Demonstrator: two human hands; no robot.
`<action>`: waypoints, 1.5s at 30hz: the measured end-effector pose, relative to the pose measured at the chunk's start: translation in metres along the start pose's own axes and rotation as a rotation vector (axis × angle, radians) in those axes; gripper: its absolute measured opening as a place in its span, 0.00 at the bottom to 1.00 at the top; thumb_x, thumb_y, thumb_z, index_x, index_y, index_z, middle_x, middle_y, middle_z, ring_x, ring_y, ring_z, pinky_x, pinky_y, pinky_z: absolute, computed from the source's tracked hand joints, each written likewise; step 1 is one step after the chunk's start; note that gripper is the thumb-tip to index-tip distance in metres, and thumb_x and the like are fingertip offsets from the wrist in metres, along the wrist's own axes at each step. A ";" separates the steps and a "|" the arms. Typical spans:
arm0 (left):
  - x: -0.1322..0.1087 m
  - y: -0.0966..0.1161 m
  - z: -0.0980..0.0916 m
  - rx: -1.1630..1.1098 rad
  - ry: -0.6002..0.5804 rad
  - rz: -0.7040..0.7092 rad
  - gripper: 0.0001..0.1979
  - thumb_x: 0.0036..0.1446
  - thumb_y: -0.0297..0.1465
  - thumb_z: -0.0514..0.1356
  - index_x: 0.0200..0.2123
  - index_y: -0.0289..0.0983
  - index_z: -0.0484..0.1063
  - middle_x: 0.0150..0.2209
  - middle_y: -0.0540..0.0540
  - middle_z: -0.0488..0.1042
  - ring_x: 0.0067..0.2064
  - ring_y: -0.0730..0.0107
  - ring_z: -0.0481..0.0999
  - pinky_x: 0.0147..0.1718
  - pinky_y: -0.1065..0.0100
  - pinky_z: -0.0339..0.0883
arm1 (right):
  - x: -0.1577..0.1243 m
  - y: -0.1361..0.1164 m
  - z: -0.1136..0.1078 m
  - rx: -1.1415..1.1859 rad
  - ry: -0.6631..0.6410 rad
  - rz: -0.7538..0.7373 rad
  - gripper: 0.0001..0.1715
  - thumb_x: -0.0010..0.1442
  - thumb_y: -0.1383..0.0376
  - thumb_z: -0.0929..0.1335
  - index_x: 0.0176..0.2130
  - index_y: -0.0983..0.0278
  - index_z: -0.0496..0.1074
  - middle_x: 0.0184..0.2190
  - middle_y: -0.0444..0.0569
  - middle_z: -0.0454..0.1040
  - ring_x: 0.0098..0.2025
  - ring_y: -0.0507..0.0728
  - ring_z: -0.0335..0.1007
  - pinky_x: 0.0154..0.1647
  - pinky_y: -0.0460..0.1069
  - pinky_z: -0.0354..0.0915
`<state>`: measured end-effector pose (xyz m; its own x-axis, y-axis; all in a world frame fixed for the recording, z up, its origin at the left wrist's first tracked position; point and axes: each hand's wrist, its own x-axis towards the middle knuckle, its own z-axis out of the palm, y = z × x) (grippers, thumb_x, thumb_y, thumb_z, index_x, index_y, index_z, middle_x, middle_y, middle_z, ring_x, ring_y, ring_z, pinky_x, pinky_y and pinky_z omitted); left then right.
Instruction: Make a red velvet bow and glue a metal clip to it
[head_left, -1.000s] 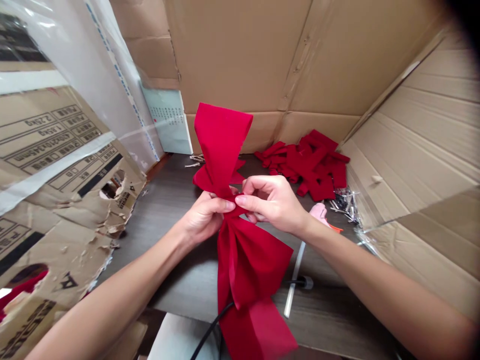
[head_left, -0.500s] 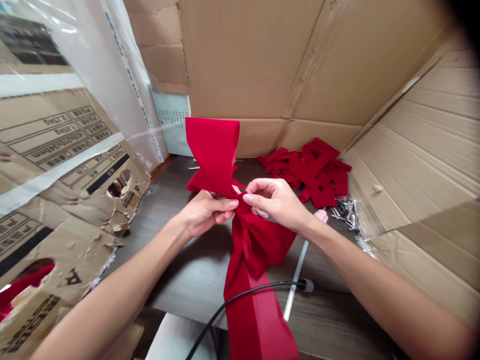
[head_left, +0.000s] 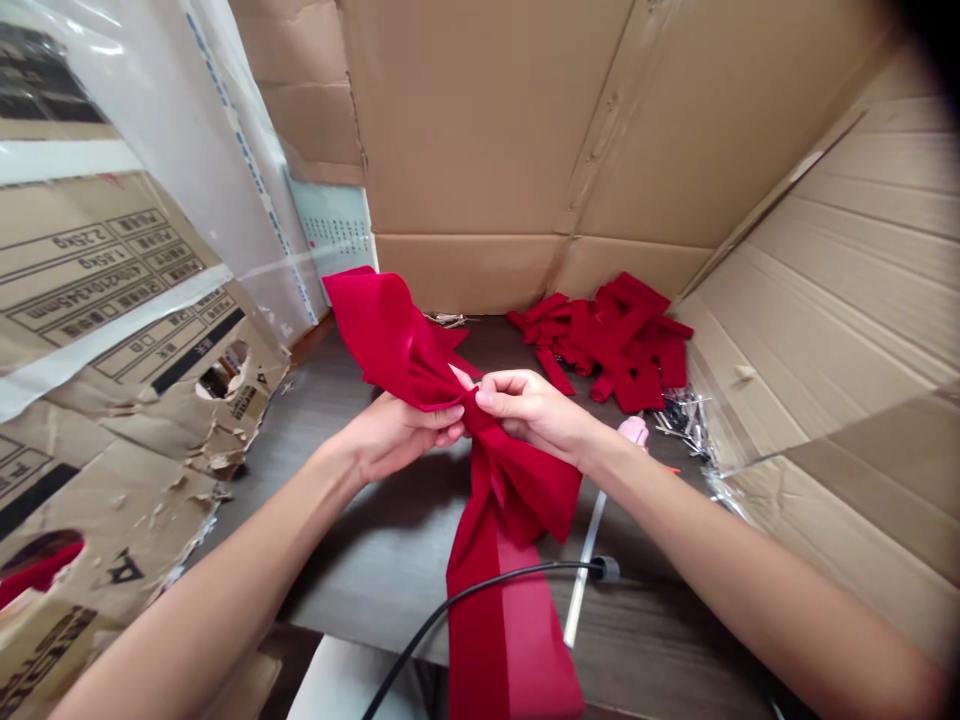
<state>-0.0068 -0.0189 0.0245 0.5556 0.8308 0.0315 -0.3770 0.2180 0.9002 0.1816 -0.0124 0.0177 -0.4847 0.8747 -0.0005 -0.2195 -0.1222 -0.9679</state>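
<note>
L hand (head_left: pixel 397 435) is closing round the gathered middle of a red velvet bow (head_left: pixel 499 500), its upper loop tipping left from upright; R hand (head_left: pixel 529 412) is pinching the knot shut over the counter (head_left: pixel 360 540), w/ red strips (head_left: pixel 622 345) lying far right.

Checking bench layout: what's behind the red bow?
Behind the red fabric bow sit small metal clips, a heap of red fabric strips and upright cardboard. Whatever lies directly under the bow is covered.
</note>
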 end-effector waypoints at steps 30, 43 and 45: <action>0.006 -0.010 0.014 -0.006 0.365 0.248 0.08 0.44 0.25 0.69 0.31 0.32 0.78 0.28 0.49 0.77 0.29 0.78 0.70 0.28 0.75 0.62 | -0.011 0.004 0.027 -0.715 0.330 -0.574 0.05 0.60 0.66 0.68 0.32 0.62 0.66 0.34 0.48 0.70 0.37 0.56 0.69 0.39 0.51 0.66; 0.003 -0.007 0.020 0.040 0.362 0.158 0.13 0.43 0.25 0.65 0.36 0.31 0.75 0.20 0.52 0.72 0.20 0.80 0.65 0.18 0.77 0.56 | -0.003 0.008 0.027 -0.234 0.242 -0.244 0.14 0.54 0.60 0.72 0.27 0.62 0.64 0.24 0.45 0.73 0.29 0.55 0.72 0.38 0.53 0.67; 0.003 -0.006 0.020 0.039 0.354 0.166 0.14 0.43 0.25 0.65 0.37 0.31 0.75 0.20 0.52 0.71 0.20 0.80 0.64 0.17 0.77 0.52 | -0.004 0.008 0.028 -0.129 0.240 -0.222 0.16 0.51 0.60 0.74 0.27 0.62 0.64 0.23 0.43 0.72 0.29 0.55 0.72 0.39 0.52 0.67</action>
<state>0.0121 -0.0275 0.0274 0.1963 0.9800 0.0326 -0.4085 0.0515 0.9113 0.1580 -0.0295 0.0173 -0.2207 0.9605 0.1696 -0.1808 0.1306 -0.9748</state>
